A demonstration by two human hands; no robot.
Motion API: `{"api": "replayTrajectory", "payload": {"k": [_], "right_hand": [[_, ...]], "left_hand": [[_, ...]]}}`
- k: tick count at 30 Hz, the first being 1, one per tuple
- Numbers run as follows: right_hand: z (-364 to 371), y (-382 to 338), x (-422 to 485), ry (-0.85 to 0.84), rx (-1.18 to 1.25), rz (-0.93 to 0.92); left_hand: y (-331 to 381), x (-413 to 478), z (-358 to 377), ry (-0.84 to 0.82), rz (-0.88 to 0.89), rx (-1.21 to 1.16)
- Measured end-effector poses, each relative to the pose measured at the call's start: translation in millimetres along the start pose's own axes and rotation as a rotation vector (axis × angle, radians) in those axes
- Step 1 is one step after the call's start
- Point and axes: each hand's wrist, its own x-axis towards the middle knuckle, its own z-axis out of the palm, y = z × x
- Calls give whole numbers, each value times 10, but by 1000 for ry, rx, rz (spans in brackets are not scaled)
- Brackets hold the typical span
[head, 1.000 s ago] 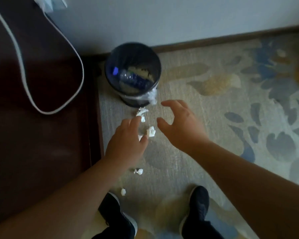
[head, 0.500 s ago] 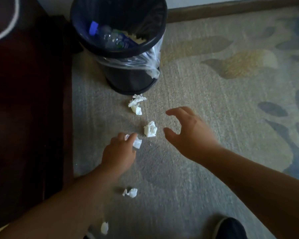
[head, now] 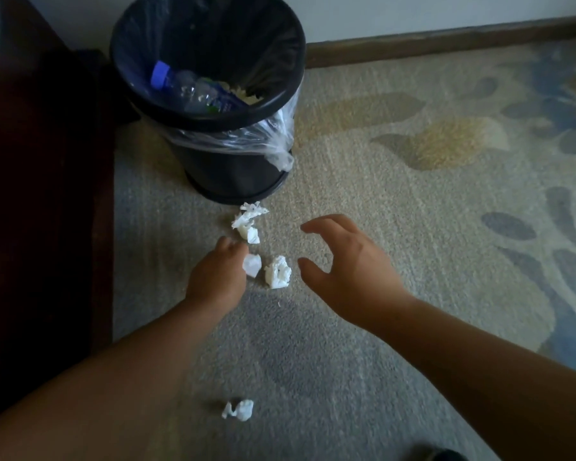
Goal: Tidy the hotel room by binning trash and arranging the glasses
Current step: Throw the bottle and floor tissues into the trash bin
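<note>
The lone scrap closest to me, lying between my forearms, is the one I would most likely miss, since both hands are busy further out. At my left hand the risk is a weak hold. The small wad is light and crushable and could slip back onto the carpet on the way up. Further on, a careless sweep could knock the torn scraps at the foot of the bin under its base.

My left fingers are curled, with the small wad right at their tips. I cannot tell whether it is actually pinched or only touched. The bigger crumpled wad sits just beside it, between my two hands and just off my right thumb. My right hand is spread in a wide claw and holds nothing. The bin stands just beyond, lined, with a bottle already inside.
</note>
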Motion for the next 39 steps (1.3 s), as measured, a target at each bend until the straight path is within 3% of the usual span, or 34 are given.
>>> {"api": "replayTrajectory", "payload": {"k": [4,11,14,18,27,31,35,39], "right_hand": [[-5,64,-72,19,-3,29],[33,124,-83,14,-44,31],[127,106,19,3,-54,11],[432,132,141,-74,-78,-28],[1301,409,446,-465,-414,-62],[1418,412,591,-409,-405,-89],[1436,311,629,-457,-366,-124],[1546,16,407,-542,-378,-335]], "left_hand": [[-4,346,-6,26,8,-87],[20,739,108,-115,12,-19],[7,527,-1,-67,3,-25],[-149,31,-238,-58,41,-245],[-405,-901,-431,-36,-77,-309],[-398,-1119,-448,-17,-138,-324],[-341,-1185,-495,0,-145,-317],[-331,-1218,-523,-8,-129,-322]]}}
